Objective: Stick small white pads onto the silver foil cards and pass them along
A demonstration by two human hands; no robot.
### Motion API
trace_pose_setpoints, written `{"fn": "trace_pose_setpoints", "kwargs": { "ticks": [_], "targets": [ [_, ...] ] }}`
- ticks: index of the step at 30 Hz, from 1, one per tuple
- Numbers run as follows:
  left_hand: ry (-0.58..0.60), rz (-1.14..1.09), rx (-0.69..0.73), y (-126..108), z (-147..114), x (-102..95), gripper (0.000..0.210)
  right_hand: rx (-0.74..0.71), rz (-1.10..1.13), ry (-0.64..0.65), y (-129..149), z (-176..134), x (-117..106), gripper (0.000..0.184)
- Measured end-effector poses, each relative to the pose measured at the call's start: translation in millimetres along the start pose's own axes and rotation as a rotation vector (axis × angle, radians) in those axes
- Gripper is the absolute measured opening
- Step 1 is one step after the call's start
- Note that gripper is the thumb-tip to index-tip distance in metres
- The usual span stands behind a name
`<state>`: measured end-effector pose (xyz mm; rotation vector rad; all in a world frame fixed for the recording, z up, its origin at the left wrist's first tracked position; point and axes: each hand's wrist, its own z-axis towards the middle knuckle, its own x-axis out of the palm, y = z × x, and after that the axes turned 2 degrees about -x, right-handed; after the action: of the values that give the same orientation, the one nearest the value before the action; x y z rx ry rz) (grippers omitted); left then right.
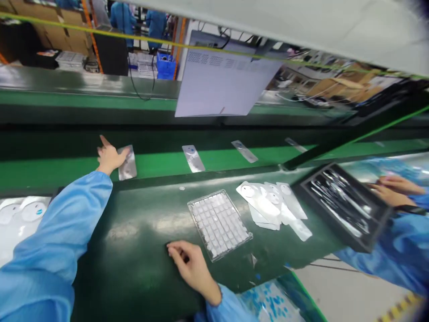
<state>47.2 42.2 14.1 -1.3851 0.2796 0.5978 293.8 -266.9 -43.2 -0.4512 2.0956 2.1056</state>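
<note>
My left hand [110, 156] reaches out over the green conveyor belt [157, 163] with its fingers spread. Its thumb overlaps the edge of a silvery flat pouch [128, 166] lying there; I cannot tell whether they touch. Down on the dark green worktop [140, 250], my right hand [191, 264] is closed, thumb and forefinger pinched. A small dark bit shows at its fingertips, too little to name. Just beyond that hand sits a clear plastic tray [219, 223] filled with small whitish pieces in rows.
More pouches [193, 158] lie spaced along the belt. White pouches [271, 203] are heaped right of the tray, others [28, 219] at far left. A black box [345, 203] stands by a co-worker's hands [395, 190]. A bin with blue bits [271, 302] is below the edge.
</note>
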Motion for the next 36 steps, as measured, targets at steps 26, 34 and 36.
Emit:
{"fn": "trace_pose_setpoints", "kwargs": {
  "ticks": [26, 34, 36],
  "targets": [
    [0.598, 0.275, 0.219, -100, 45, 178.1, 0.137, -0.116, 0.062, -0.119, 2, 2, 2, 0.035],
    [0.386, -0.185, 0.121, -87, 18, 72.0, 0.087, -0.003, 0.313, -0.177, -1, 7, -1, 0.042],
    [0.425, -0.390, 0.057, -69, -31, 33.8, 0.095, 0.024, 0.405, -0.209, 8, 12, -5, 0.044]
  ]
}}
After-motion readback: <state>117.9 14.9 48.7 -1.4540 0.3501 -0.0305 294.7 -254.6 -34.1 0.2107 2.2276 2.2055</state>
